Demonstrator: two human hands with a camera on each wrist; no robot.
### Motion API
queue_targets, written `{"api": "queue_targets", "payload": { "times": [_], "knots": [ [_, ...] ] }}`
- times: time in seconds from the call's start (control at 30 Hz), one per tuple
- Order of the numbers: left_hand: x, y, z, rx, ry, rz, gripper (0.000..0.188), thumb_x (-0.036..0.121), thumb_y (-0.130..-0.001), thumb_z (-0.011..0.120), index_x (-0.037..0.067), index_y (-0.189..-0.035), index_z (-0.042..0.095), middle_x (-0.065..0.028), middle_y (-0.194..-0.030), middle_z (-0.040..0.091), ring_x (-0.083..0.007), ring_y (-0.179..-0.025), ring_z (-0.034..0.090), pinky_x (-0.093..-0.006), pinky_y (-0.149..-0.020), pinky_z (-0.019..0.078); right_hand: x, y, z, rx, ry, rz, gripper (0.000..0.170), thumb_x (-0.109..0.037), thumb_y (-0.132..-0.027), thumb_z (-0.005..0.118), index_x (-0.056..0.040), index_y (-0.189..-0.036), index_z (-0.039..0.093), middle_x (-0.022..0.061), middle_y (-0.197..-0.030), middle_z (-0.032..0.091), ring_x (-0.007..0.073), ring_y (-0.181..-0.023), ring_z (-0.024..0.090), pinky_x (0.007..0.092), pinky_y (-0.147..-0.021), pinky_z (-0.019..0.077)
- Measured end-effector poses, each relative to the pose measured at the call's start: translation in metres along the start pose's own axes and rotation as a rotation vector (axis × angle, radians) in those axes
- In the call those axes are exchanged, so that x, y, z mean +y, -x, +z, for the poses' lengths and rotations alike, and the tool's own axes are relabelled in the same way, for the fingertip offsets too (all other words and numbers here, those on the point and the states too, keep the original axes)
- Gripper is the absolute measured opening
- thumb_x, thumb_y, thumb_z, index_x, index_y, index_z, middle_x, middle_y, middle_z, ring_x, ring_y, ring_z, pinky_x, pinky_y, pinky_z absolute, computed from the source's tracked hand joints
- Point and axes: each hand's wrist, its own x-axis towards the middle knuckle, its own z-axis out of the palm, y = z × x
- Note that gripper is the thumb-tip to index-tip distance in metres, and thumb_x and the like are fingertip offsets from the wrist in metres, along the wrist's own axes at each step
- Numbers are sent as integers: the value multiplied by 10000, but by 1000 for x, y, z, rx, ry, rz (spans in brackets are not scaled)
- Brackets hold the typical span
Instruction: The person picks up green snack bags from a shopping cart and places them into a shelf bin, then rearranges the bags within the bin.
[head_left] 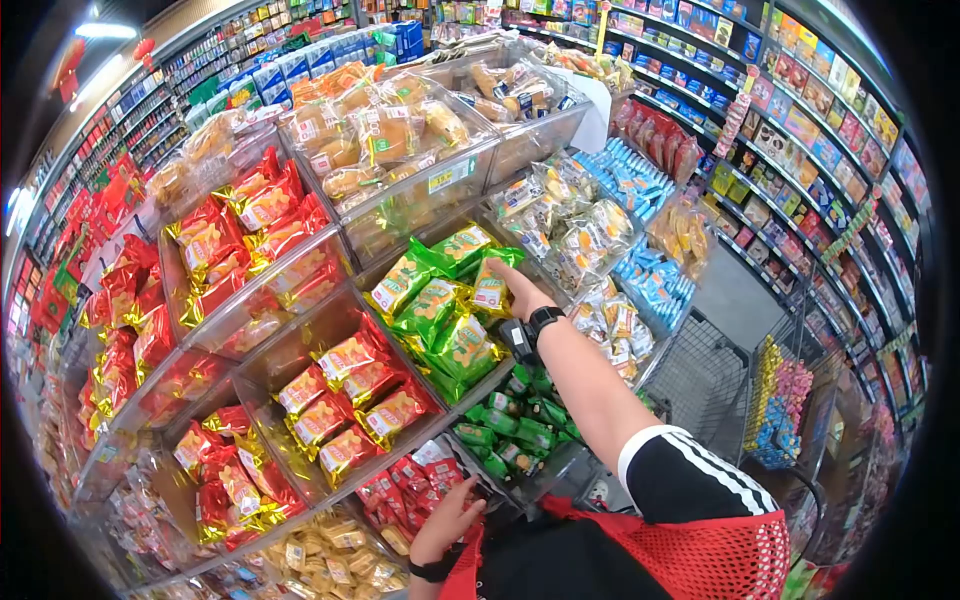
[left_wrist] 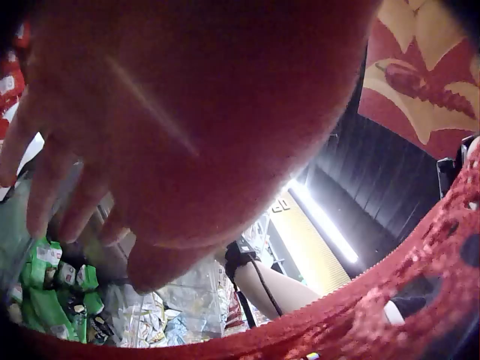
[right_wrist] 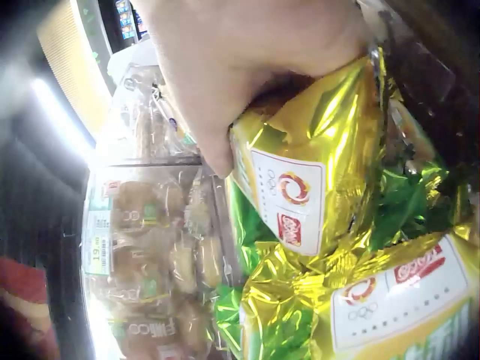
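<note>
My right hand [head_left: 527,296] reaches into a clear bin of green and gold snack packets [head_left: 440,310]. In the right wrist view its thumb and fingers grip one shiny gold-sided snack packet [right_wrist: 300,172], whose white label faces the camera. Another gold packet [right_wrist: 397,300] lies right below it. Low in the head view, my left hand [head_left: 448,522] rests near the edge of a bin of small red packets [head_left: 412,485]. The left wrist view shows that hand's fingers [left_wrist: 90,202] extended and loosely spread, holding nothing.
Red snack packets [head_left: 352,385] fill bins to the left. Bagged bread [head_left: 390,130] sits in a higher bin behind. Small green packets [head_left: 520,425] lie nearer me. A wire shopping cart [head_left: 705,375] stands at right. A red mesh bag [head_left: 690,550] hangs across my front.
</note>
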Motion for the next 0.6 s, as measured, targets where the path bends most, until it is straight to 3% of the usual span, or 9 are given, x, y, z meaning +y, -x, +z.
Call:
{"api": "queue_targets", "payload": {
  "times": [0.17,0.27,0.37,0.4,0.5,0.6],
  "knots": [
    [-11,3,-5,-16,-24,-33,555,244,-936,588,6,-1398,390,-217,-1217,562,-303,-1109,569,-364,-946,452,-2,10,-2,-1,26,41,412,-440,-833,713,-119,-1073,615,47,-977,676,182,-862,664,344,-739,560],
    [1,0,-13,-26,-62,-84,562,248,-942,583,4,-1405,379,-215,-1258,556,-299,-1169,554,-363,-976,440,4,3,-21,92,175,106,443,-497,-821,702,-133,-1052,597,29,-910,662,184,-850,666,391,-749,558],
    [10,-3,-12,-16,-108,-44,555,262,-931,585,-4,-1384,405,-238,-1236,549,-343,-1149,545,-372,-975,436,13,-5,-42,0,-20,69,405,-498,-844,680,-134,-1005,607,25,-895,681,181,-816,673,397,-728,569],
    [3,-6,-9,-28,-106,-36,555,263,-930,585,-5,-1382,406,-239,-1246,545,-345,-1161,539,-372,-982,431,5,21,-25,-3,-99,74,387,-493,-894,619,-126,-1016,608,33,-937,693,179,-795,679,391,-725,574],
    [-2,-9,-1,-35,-132,10,548,260,-932,582,-3,-1380,408,-238,-1269,537,-345,-1182,528,-372,-993,421,8,12,-19,60,-89,44,378,-479,-941,548,-114,-1018,608,35,-943,698,181,-801,684,378,-733,573],
    [0,-8,-1,-39,-84,5,542,260,-934,580,4,-1381,410,-238,-1275,534,-346,-1188,524,-376,-994,418,10,-3,-17,33,-251,61,388,-489,-964,492,-117,-972,604,31,-850,683,174,-729,665,359,-671,556]
  ]
}}
